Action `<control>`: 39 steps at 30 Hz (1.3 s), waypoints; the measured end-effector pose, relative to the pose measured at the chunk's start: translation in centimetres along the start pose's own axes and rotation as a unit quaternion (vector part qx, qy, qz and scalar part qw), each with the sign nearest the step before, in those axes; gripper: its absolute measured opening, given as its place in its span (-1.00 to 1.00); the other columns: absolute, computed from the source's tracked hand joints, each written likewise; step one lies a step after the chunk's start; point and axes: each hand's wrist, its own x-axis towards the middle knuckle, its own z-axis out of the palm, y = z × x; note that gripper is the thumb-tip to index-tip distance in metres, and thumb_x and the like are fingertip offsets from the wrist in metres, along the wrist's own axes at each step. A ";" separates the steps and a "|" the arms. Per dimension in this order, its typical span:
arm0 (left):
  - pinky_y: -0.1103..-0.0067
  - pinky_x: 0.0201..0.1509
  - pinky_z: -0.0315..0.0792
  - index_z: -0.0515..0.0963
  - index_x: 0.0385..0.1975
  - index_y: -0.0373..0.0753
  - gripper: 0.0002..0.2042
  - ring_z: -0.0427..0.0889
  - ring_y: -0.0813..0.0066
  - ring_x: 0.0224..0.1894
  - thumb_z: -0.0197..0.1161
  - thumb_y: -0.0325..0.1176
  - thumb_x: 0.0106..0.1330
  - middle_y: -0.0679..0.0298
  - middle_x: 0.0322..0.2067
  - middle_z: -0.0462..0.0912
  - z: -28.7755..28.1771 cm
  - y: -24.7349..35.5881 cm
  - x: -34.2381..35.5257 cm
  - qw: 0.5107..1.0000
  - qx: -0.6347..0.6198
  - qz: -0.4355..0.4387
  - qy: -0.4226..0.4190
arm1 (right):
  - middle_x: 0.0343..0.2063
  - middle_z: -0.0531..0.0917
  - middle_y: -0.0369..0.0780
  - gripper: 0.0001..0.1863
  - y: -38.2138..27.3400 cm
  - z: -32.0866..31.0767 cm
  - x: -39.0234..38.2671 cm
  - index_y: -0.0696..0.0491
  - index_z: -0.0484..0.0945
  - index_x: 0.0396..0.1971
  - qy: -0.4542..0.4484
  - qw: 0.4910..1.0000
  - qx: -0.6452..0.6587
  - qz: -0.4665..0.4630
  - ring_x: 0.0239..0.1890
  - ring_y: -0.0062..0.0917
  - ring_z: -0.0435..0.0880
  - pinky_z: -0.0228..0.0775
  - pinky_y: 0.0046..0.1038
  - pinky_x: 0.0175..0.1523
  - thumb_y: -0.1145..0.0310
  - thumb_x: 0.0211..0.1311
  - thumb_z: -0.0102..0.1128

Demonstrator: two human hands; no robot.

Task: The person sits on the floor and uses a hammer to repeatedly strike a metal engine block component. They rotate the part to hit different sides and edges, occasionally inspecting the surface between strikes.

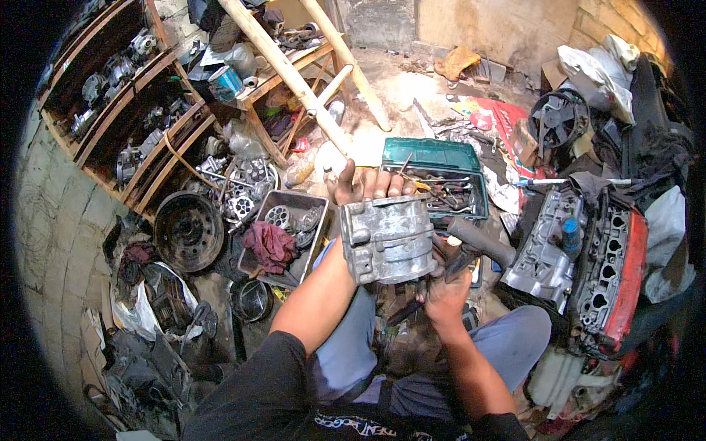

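- Bracing a ribbed metal housing (390, 239) on the near side of the green toolbox (430, 153), the left hand (373, 185) has its fingers wrapped over the far edge, thumb raised; its palm is hidden.
- The housing's lugged flange edge faces the person's left, away from the toolbox, and its bands run roughly left to right; it looks nearly square from above, so its long axis cannot be told.
- The right hand (445, 295), nearer the person than the toolbox, has its fingers clenched around a mallet-like tool (485, 242).
- That tool's thick grey head slants, one blunt end toward the toolbox, the other away to the right; its dark handle runs toward the person's lap.
- Left of the toolbox and nearer: a grey plastic bin (321, 248) holding a maroon rag (271, 246).
- Right of the toolbox and nearer: a silver engine cover (544, 253).
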 end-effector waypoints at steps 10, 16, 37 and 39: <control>0.39 0.14 0.23 0.50 -0.63 -0.03 -0.36 0.57 0.51 -0.19 -0.31 0.23 0.54 0.47 -0.48 0.63 -0.3 0.9 0.3 0.992 0.047 -0.015 -0.114 | -0.15 0.70 -0.17 -0.56 0.7 0.0 -0.8 0.19 0.39 0.24 -0.024 0.999 -0.028 0.040 -0.57 -0.65 0.57 0.35 -0.61 -0.59 0.34 0.46 0.12; 0.27 0.16 0.32 0.59 -0.69 -0.20 -0.30 0.67 0.16 -0.19 -0.23 0.18 0.52 0.16 -0.48 0.71 0.1 1.2 0.0 0.995 0.095 0.010 -0.040 | -0.51 0.55 -0.29 -0.64 1.2 0.7 -0.9 0.05 0.40 -0.01 -0.038 0.993 -0.013 0.107 -0.71 -0.62 0.44 0.33 -0.52 -0.66 0.03 0.58 -0.04; 0.39 0.56 -0.08 0.13 0.49 -0.29 -0.19 0.10 0.19 0.51 -0.09 0.28 0.49 0.06 0.44 0.20 2.5 2.0 -3.9 0.747 0.549 -0.338 0.160 | -0.34 0.66 -0.27 -0.49 2.5 -2.4 4.9 0.17 0.62 -0.12 0.062 0.988 0.015 0.141 -0.32 -0.56 0.61 0.48 -0.39 -0.17 -0.06 0.43 0.17; 0.43 0.57 -0.09 0.08 0.51 -0.31 -0.15 0.05 0.21 0.53 -0.10 0.31 0.48 0.04 0.47 0.16 1.6 2.4 -5.3 0.748 0.488 -0.395 0.214 | -0.46 0.63 -0.33 -0.51 2.0 -2.6 4.9 0.16 0.64 -0.18 0.048 0.983 -0.055 0.170 -0.43 -0.62 0.55 0.43 -0.41 -0.29 -0.05 0.38 0.26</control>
